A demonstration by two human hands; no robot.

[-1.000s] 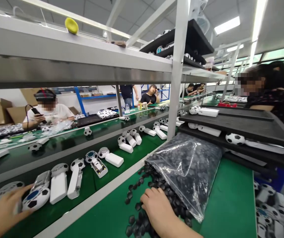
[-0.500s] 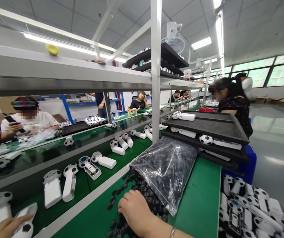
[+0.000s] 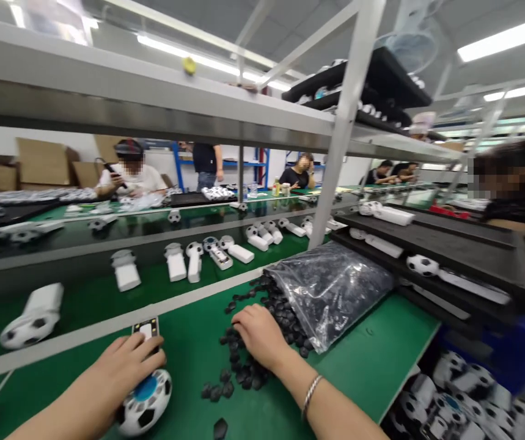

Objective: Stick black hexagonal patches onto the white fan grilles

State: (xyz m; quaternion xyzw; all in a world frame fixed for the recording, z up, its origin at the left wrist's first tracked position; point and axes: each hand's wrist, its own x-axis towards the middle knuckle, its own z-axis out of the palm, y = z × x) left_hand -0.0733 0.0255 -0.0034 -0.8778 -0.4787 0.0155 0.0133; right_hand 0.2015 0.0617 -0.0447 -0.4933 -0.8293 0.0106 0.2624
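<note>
My left hand (image 3: pixel 127 366) is closed over the handle of a soccer-ball-patterned handheld fan (image 3: pixel 147 406) on the green worktop. Its round head, with a blue centre, points toward me, and an exposed inner part of the handle shows past my fingers. My right hand (image 3: pixel 260 333) rests at a pile of small black pentagon pieces (image 3: pixel 244 373), fingers curled down and together; whatever lies under the fingertips is hidden. Behind it, a clear plastic bag (image 3: pixel 335 293) full of these pieces lies with its mouth toward the pile. One loose black piece (image 3: pixel 219 428) sits near the front edge.
Several white fans (image 3: pixel 176 263) lie along the green conveyor (image 3: pixel 92 305) beyond a pale rail. Stacked black trays (image 3: pixel 468 244) with fans stand at the right, above a heap of fans (image 3: pixel 464 397). A metal post (image 3: pixel 342 134) and shelf cross ahead. Other people sit nearby.
My left hand has moved from the conveyor's near left onto the worktop with a fan. My right hand stays at the black pieces. The view has turned left.
</note>
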